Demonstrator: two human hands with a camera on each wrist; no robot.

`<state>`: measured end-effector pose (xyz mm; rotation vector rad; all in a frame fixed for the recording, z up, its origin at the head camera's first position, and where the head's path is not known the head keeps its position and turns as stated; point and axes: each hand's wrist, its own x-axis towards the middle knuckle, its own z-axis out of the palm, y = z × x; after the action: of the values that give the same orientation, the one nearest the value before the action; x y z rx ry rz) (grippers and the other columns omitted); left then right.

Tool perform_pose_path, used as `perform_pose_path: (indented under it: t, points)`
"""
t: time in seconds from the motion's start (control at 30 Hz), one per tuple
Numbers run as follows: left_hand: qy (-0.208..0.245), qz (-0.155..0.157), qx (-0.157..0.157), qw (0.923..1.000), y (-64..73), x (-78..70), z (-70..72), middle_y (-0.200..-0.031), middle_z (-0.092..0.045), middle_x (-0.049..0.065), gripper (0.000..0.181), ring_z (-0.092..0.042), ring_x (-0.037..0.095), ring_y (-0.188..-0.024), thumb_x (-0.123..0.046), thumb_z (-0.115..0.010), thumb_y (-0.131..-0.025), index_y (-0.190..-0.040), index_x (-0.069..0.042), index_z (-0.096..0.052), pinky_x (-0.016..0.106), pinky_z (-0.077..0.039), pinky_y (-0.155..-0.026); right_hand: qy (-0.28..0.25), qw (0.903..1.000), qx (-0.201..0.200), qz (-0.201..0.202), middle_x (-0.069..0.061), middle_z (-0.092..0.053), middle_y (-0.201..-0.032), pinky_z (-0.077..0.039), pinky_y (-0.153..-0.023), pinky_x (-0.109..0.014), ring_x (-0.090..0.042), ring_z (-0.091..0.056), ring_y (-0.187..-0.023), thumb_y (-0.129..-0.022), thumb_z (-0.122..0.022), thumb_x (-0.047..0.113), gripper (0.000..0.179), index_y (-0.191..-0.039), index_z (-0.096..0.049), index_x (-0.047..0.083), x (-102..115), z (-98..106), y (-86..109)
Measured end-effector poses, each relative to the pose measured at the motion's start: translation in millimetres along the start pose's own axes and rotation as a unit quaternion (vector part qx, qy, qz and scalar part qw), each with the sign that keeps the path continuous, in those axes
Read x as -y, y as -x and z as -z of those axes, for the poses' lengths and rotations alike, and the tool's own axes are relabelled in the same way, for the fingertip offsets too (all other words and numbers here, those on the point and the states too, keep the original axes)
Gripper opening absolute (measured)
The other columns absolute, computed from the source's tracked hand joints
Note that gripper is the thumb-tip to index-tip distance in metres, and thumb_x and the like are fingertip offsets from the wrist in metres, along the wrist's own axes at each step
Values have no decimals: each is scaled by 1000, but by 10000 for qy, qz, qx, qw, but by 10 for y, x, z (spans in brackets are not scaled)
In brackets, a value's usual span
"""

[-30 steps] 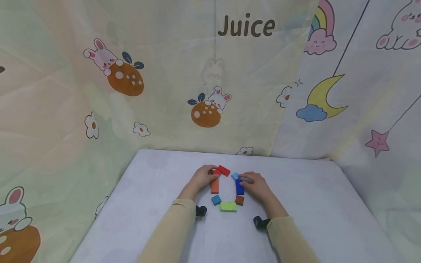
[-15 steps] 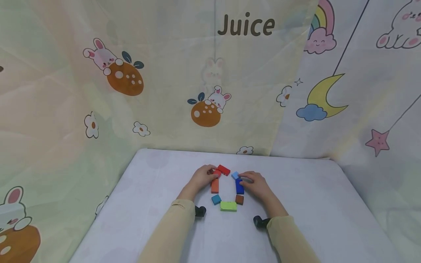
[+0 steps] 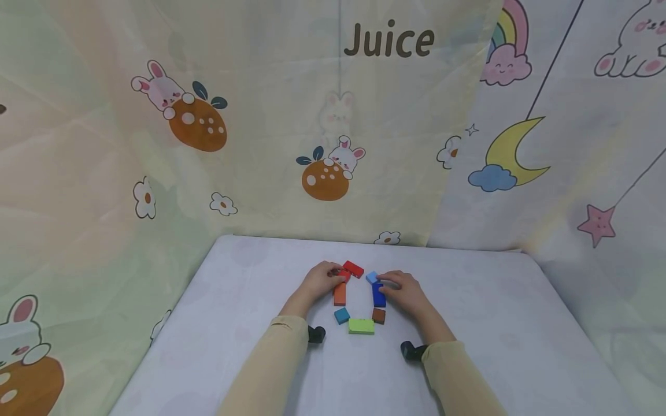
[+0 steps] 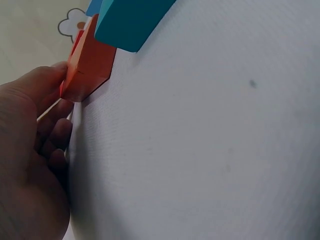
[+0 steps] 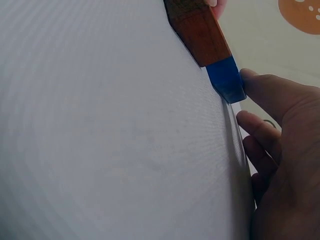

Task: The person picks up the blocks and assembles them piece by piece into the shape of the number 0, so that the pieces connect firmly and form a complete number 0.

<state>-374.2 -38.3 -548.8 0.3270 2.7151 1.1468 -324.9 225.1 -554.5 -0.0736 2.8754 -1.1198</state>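
In the head view, my left hand (image 3: 321, 280) pinches a small red block (image 3: 344, 276) between thumb and fingers. That block sits against a longer red block (image 3: 353, 269) and just above an orange block (image 3: 340, 294). My right hand (image 3: 406, 292) has its index fingertip at a light blue block (image 3: 372, 277) and its thumb at a dark blue block (image 3: 378, 296). The right wrist view shows the right thumb against the dark blue block's (image 5: 227, 80) side, the other fingers loosely bent. In the left wrist view, the orange block (image 4: 91, 67) partly hides the red one.
A teal block (image 3: 341, 315), a lime green block (image 3: 361, 326) and a brown block (image 3: 378, 316) form the near side of a ring of blocks. They lie on a white-covered table (image 3: 494, 323). Patterned cloth (image 3: 260, 115) hangs behind it. A black wrist device (image 3: 413, 351) shows below the right hand.
The small red block in my left hand has shifted slightly towards me, beside the longer red block. My right hand and the other blocks look the same.
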Motion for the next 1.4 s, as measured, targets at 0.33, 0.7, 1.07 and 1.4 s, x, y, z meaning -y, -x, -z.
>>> perform_pose_path:
  t: [0.33, 0.7, 1.07, 1.4]
  points:
    - [59, -84, 34, 9999, 34, 35, 15, -120, -61, 0, 48, -56, 18, -107, -44, -67, -91, -135, -25, -60, 37, -54, -92, 70, 10000, -6, 21, -6, -56, -142, -31, -112, -65, -35, -39, -140, -93, -67, 35, 37, -130, -64, 32, 10, -10, -7]
    - [-113, -568, 87, 9983, 130, 177, -30, -132, -58, -5, 49, -52, 17, -123, -50, -65, -91, -137, -36, -57, 44, -47, -106, 33, 10000, 3, -24, -4, -56, -141, -32, -112, -64, -34, -40, -139, -93, -67, 36, 36, -128, -65, 33, -1, -15, 5]
    - [-424, -724, 59, 9965, 175, 151, -3, -138, -56, -2, 49, -46, 22, -135, -51, -66, -91, -137, -34, -59, 49, -42, -111, 19, 10000, -29, 44, -5, -54, -142, -29, -113, -65, -34, -38, -141, -93, -66, 40, 36, -128, -65, 32, -38, -16, -45]
    - [-382, -658, 81, 9971, 168, 175, -35, -137, -57, -3, 50, -45, 22, -136, -53, -66, -89, -136, -36, -59, 49, -43, -110, -260, 9994, 99, -211, -7, -53, -145, -33, -113, -62, -35, -40, -141, -95, -62, 44, 42, -134, -61, 28, 34, 25, -62]
